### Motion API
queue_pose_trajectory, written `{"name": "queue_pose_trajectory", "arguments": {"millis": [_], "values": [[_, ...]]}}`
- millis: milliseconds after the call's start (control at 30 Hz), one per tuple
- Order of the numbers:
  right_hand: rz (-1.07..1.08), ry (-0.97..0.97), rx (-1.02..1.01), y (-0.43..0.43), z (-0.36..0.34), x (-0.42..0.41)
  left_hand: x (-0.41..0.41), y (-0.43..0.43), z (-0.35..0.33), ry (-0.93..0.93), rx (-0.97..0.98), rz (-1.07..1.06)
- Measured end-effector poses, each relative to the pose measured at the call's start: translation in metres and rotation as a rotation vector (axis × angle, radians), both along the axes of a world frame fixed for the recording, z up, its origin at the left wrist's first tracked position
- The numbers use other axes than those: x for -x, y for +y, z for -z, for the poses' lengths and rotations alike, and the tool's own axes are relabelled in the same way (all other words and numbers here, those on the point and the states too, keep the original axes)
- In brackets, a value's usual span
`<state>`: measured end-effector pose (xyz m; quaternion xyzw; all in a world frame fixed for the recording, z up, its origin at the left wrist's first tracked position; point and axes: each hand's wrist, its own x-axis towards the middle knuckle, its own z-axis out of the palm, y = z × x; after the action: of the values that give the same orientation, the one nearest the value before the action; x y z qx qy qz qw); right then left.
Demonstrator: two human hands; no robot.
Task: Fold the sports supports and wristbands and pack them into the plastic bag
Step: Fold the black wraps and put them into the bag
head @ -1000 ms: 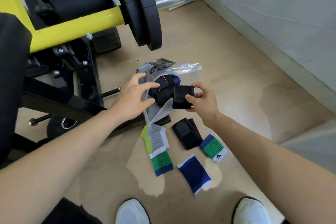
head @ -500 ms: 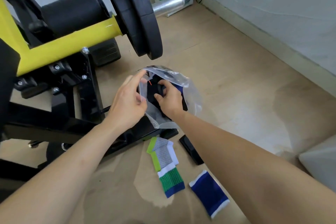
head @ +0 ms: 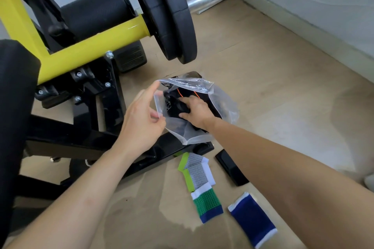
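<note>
head view: only one camera, looking down from up top
left hand [head: 141, 121]: grip is pinching the near-left rim of the clear plastic zip bag [head: 220, 97], holding the mouth open, centre of frame
right hand [head: 195, 110]: wrist-deep in the bag, fingers laid over the black folded supports [head: 172, 105] inside. Honestly can't tell if the grip is clamped on one or just pressing it down
bag: looks like it's resting on the tan floor [head: 273, 79], right by the foot of the yellow-and-black gym machine [head: 97, 44]
left to pack: flat black folded support [head: 230, 170], green-and-grey knit wristbands [head: 195, 170], green, white and blue wristband [head: 208, 204], dark blue wristband [head: 253, 220], all lower right of centre
key relation: they lie below the bag mouth in frame. The black one is just beside the right forearm, long axis running upper left to lower right. Right hand's nearer and left is busy with the rim, so I'd guess right does the next pickup
</note>
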<state>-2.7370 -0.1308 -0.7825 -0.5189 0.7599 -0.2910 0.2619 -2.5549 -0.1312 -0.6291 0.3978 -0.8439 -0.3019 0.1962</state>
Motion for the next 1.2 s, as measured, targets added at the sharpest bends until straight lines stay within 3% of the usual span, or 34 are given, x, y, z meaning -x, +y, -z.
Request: {"name": "queue_pose_trajectory", "arguments": {"millis": [167,267,400,600,733,933,1033,1200], "values": [[-0.132,0.145,-0.175,-0.03,-0.005,-0.011,0.003,-0.001,0.003,0.042,-0.005,0.038],[-0.11,-0.052,-0.143,-0.029,-0.011,-0.006,0.004,-0.006,0.003,0.029,-0.026,-0.006],[0.032,-0.326,0.06,0.008,-0.025,0.01,0.006,-0.008,0.007,0.008,-0.045,-0.02],[-0.171,-0.168,0.041,0.096,-0.053,0.022,0.014,0.007,0.012,0.02,-0.042,0.07],[-0.036,-0.047,0.075,0.151,-0.052,0.039,0.009,0.024,0.016,0.041,-0.001,0.114],[0.019,0.08,-0.301,0.199,0.006,0.059,-0.003,0.067,0.033,-0.029,0.196,0.181],[-0.057,0.125,-0.429,0.205,0.044,0.051,-0.003,0.088,0.045,-0.094,0.153,0.304],[-0.225,0.326,-0.446,0.191,0.078,0.034,-0.005,0.099,0.07,-0.228,-0.086,0.37]]}}
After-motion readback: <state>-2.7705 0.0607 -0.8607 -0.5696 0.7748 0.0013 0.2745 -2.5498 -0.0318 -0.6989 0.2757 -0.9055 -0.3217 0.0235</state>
